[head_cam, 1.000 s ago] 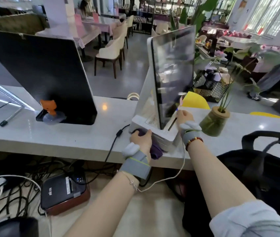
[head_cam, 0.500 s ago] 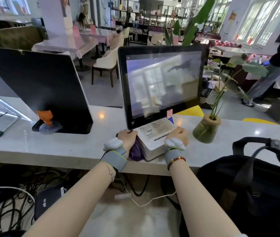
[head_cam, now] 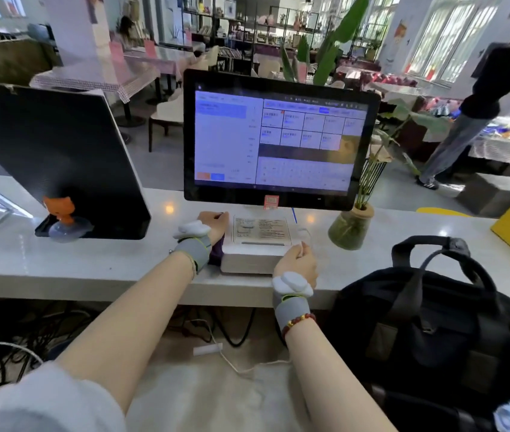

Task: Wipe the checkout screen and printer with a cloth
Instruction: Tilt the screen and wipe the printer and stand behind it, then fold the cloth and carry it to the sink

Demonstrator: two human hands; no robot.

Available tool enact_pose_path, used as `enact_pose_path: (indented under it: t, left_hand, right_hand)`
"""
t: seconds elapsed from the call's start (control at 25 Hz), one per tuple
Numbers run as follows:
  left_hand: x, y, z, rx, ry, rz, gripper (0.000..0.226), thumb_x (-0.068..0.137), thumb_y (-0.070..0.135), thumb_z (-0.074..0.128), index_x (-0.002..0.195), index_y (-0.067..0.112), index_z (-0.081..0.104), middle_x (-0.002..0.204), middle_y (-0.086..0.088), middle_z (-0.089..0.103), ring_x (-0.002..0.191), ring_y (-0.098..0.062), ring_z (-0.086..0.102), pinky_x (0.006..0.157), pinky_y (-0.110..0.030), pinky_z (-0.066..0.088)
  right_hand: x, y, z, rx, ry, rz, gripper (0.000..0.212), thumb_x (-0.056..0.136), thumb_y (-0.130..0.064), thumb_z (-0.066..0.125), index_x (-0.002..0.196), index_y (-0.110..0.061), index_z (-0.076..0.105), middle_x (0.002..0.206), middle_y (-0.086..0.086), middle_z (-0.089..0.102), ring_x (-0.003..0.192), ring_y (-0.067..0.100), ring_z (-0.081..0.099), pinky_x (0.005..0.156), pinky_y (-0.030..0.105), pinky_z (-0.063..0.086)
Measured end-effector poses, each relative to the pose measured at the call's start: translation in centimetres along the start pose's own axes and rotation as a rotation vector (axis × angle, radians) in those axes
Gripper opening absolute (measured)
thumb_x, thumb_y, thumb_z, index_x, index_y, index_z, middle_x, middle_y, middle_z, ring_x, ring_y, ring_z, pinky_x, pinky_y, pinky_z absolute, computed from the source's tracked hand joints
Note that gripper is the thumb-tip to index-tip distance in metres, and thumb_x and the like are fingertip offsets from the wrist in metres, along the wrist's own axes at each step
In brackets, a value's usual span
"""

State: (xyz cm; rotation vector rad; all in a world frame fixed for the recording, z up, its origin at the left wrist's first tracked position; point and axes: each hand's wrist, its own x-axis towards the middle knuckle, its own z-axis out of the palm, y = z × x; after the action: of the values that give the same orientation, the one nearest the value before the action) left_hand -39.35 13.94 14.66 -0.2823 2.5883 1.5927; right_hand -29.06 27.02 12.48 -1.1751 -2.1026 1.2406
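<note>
The checkout screen [head_cam: 278,138] faces me, lit with a sales menu, standing on the white printer base [head_cam: 256,251] at the counter's middle. My left hand [head_cam: 213,226] presses a purple cloth [head_cam: 216,252] against the left side of the printer base; only a small strip of the cloth shows below the hand. My right hand [head_cam: 295,265] rests on the front right corner of the printer base, fingers curled around the corner. A printed sheet [head_cam: 261,229] lies on top of the base.
A black monitor back [head_cam: 54,157] with an orange cat figure [head_cam: 60,210] stands at left. A plant in a glass vase [head_cam: 350,229] sits right of the printer. A black backpack [head_cam: 428,322] fills the near right. Cables hang under the white counter [head_cam: 91,260]. A person [head_cam: 481,113] stands far right.
The screen has been swung round from edge-on to facing me and now shows a lit menu. Both hands stayed on the printer base; my right hand slid to its front right corner.
</note>
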Motion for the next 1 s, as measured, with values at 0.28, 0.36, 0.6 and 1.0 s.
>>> enact_pose_path:
  t: [0.28, 0.36, 0.6, 1.0]
  left_hand:
    - [-0.6, -1.5, -1.0, 0.045, 0.028, 0.013, 0.048, 0.094, 0.03, 0.048, 0.056, 0.002, 0.054, 0.059, -0.024, 0.055, 0.058, -0.024, 0.039, 0.059, -0.027, 0.027]
    - [-1.4, -1.9, -1.9, -0.025, 0.045, -0.022, 0.045, 0.094, 0.03, 0.05, 0.07, -0.006, 0.064, 0.091, -0.035, 0.068, 0.064, -0.025, 0.045, 0.067, -0.027, 0.032]
    - [-5.9, -3.0, -6.2, -0.04, -0.083, 0.013, 0.042, 0.093, 0.035, 0.053, 0.104, -0.003, 0.069, 0.099, -0.012, 0.061, 0.096, -0.029, 0.06, 0.077, -0.024, 0.04]
    - [-15.4, -3.4, -9.2, -0.214, -0.371, 0.12, 0.026, 0.094, 0.033, 0.052, 0.104, 0.015, 0.067, 0.106, -0.005, 0.066, 0.086, -0.007, 0.063, 0.069, -0.01, 0.05]
  right_hand:
    - [-0.1, 0.9, -1.1, -0.139, -0.075, -0.173, 0.043, 0.101, -0.04, 0.027, 0.136, -0.025, 0.048, 0.114, 0.014, 0.067, 0.101, 0.036, 0.062, 0.076, 0.034, 0.042]
    - [0.1, 1.4, -1.2, -0.192, -0.08, -0.238, 0.045, 0.101, -0.041, 0.025, 0.138, -0.025, 0.044, 0.115, 0.015, 0.067, 0.101, 0.036, 0.062, 0.075, 0.035, 0.043]
    - [0.7, 1.6, -2.5, -0.153, -0.3, -0.237, 0.051, 0.101, -0.041, 0.03, 0.146, -0.019, 0.033, 0.134, 0.018, 0.057, 0.119, 0.039, 0.054, 0.095, 0.041, 0.043]
    - [-7.1, 3.9, -6.7, 0.268, -0.156, -0.395, 0.021, 0.095, -0.028, 0.05, 0.111, -0.016, 0.055, 0.113, 0.011, 0.061, 0.102, 0.028, 0.059, 0.09, 0.04, 0.049]
